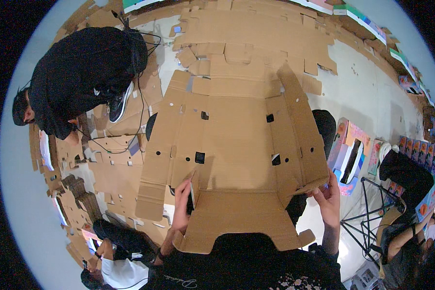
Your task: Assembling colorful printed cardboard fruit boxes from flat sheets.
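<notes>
A large unfolded cardboard box blank (pixel 237 154) lies across my lap, with square cut-outs and small round holes along both sides. Its right side panel stands partly raised, while the left panel lies flatter. My left hand (pixel 182 200) pinches a small upright flap at the near left corner. At the near right corner, the fingers of my right hand (pixel 327 199) are closed on the folded end of the right panel. The near panel, with a wide notch in its edge, slopes down toward my body.
Flattened cardboard sheets (pixel 266 29) cover much of the floor ahead. A person in black (pixel 87 72) bends over at the left; another in a white shirt (pixel 125 273) is at lower left. To the right are a colourful printed box (pixel 348 157), a black folding stool frame (pixel 367 217) and another person's arm (pixel 403 237).
</notes>
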